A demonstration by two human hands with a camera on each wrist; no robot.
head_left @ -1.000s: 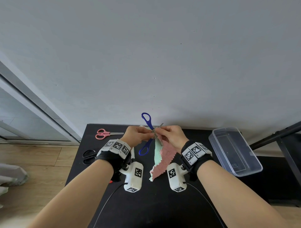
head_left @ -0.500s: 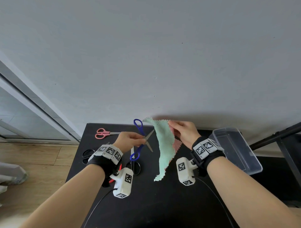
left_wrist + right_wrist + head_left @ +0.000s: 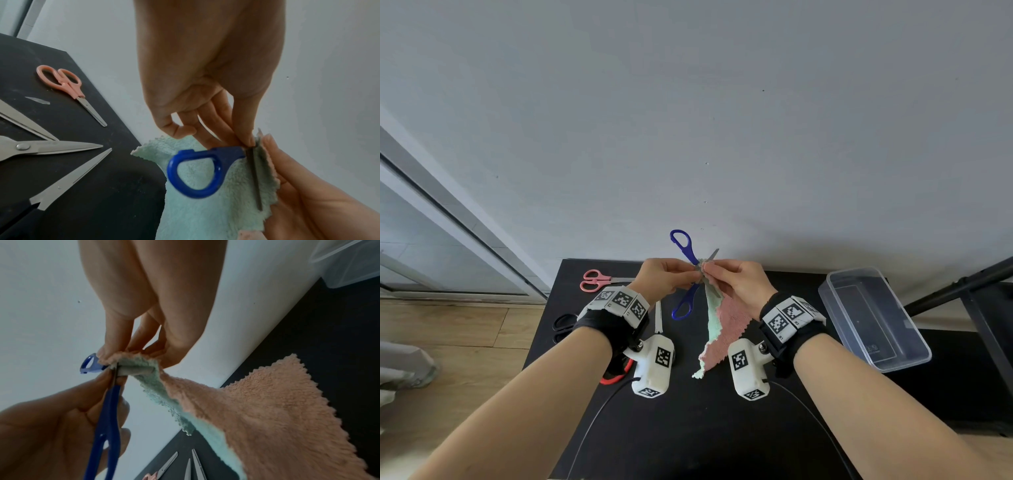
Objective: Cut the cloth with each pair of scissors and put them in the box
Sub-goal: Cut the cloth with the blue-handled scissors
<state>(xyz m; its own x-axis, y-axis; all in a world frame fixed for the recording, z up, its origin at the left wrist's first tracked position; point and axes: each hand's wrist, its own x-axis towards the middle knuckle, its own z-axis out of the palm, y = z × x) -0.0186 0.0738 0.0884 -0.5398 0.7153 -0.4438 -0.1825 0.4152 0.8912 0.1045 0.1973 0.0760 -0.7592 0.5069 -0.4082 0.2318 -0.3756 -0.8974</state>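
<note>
Grey wall rises behind a black table [image 3: 688, 428], and from the head view the clear plastic box [image 3: 873, 315] sits to the right of the hands, with nothing visible inside it. Raised over the table, well left of the box, the left hand [image 3: 664, 277] pinches the blue scissors [image 3: 685, 274] near their pivot, handles spread wide, while the right hand [image 3: 739, 284] pinches the top edge of the cloth [image 3: 719, 325], which hangs down mint on one face and pink on the other. Further left of the box lie pink scissors [image 3: 594, 281], black-handled scissors [image 3: 563, 325] and a red-handled pair [image 3: 616, 375] partly hidden under the left wrist.

Left wrist view: thumb and fingertips [image 3: 248, 141] press on the blue scissors just above the pivot, not through the loops; one blade lies against the cloth's folded edge. Steel blades [image 3: 51, 146] of other pairs rest on the table.

Right wrist view: fingers bunch the cloth's corner, and the thin blade [image 3: 116, 371] meets that bunched edge. Whether it has bitten in yet I cannot tell.

By my judgement the task is at its early stage: no pair is boxed, and the blue pair's cut is only being attempted. Every other pair waits on the table, left of the box.
</note>
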